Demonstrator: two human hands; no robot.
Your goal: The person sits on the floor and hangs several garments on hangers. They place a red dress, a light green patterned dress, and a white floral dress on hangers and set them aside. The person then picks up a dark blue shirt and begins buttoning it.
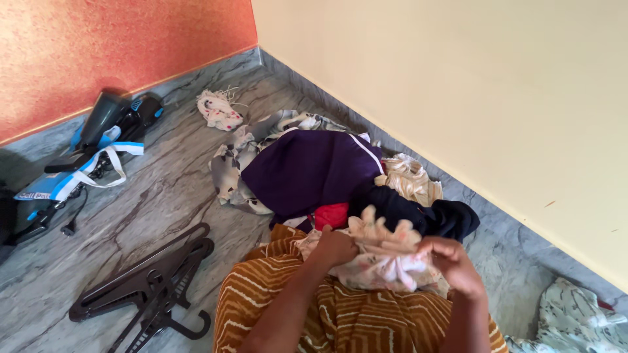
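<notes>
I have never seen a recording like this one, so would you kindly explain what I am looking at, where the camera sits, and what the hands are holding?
There is no machine here. The single picture comes from a camera worn on a person's head, looking down at their own two bare hands and lap, which is covered by brown cloth with pale zigzag lines.

The left hand and the right hand both have a closed grip on a bunched pale floral cloth.

Beyond the hands, on the grey marble floor, lies a pile of laundry: a dark purple garment, a red piece, a dark navy one and a cream one. To the left lie dark plastic hangers and a handheld vacuum cleaner. A small crumpled spotted cloth lies near the orange wall.
</notes>
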